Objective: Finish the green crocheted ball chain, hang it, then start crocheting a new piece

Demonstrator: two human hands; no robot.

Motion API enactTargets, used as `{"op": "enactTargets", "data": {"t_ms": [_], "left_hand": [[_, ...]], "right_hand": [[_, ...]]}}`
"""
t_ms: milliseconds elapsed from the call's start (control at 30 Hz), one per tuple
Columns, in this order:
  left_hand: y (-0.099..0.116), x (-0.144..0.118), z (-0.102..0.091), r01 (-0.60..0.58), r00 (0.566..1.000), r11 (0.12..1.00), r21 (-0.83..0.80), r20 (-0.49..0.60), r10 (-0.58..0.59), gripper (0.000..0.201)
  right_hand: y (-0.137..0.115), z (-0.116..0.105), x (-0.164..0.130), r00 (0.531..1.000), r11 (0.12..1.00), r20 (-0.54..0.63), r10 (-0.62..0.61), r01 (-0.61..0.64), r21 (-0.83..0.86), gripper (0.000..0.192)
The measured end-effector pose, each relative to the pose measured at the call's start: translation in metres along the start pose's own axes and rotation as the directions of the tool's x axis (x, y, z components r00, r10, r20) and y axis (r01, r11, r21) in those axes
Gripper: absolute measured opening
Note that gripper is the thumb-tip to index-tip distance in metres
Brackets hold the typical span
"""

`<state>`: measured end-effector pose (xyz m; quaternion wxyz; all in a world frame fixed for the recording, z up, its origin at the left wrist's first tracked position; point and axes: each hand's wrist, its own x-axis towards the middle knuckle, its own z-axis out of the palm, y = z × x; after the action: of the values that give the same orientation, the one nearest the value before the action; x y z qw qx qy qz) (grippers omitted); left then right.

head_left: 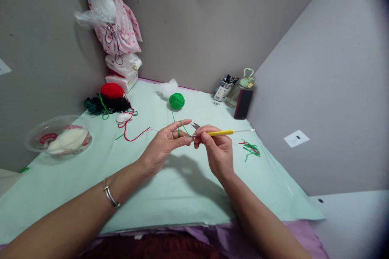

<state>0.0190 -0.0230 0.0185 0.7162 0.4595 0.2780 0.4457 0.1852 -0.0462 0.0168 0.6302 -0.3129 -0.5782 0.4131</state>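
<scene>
My right hand (216, 145) is closed around a crochet hook (220, 133) with a yellow grip, its metal shaft sticking out to the right. Green yarn (184, 128) loops over the raised index finger of my left hand (167, 143), whose thumb pinches the strand close to the hook's working tip. The two hands nearly meet over the middle of the table. From the fingers, the strand leads back to a green yarn ball (176, 100). Just behind the right fingers, the grey blades of scissors (196, 126) show; the rest of them is hidden.
Red yarn (112, 91) and dark yarn (112, 105) lie at left, behind a clear plastic bowl (30, 139). White stuffing (168, 88) sits at the back. A phone (243, 104), bottle (233, 96) and tin (223, 91) stand at back right, with yarn scraps (251, 149) nearer.
</scene>
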Motion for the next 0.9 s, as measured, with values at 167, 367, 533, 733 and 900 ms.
{"op": "enactTargets", "data": {"t_ms": [167, 367, 533, 733, 900], "left_hand": [[-0.0019, -0.0001, 0.0021, 0.008, 0.999, 1.000, -0.026, 0.036, -0.007, 0.061], [0.0007, -0.0009, 0.0008, -0.005, 1.000, 0.999, -0.035, 0.028, 0.006, 0.055], [0.0020, -0.0013, -0.0014, 0.018, 1.000, 0.999, -0.030, 0.020, -0.017, 0.072], [0.0031, -0.0011, -0.0015, 0.026, 1.000, 0.999, -0.022, 0.005, -0.026, 0.090], [0.0059, -0.0022, -0.0004, 0.032, 0.999, 0.999, -0.044, -0.010, -0.032, 0.093]], "right_hand": [[0.0006, 0.0024, -0.0002, 1.000, 0.997, 0.019, -0.008, 0.009, -0.074, 0.012], [0.0052, -0.0025, 0.0020, 0.999, 0.999, -0.033, 0.040, -0.041, -0.012, 0.012], [0.0043, -0.0030, 0.0022, 0.997, 0.997, -0.036, 0.071, -0.072, -0.006, 0.014], [0.0006, -0.0031, 0.0037, 0.994, 0.995, -0.046, 0.103, -0.102, 0.023, 0.014], [-0.0022, -0.0027, 0.0059, 0.993, 0.991, -0.029, 0.117, -0.115, 0.076, 0.014]]}}
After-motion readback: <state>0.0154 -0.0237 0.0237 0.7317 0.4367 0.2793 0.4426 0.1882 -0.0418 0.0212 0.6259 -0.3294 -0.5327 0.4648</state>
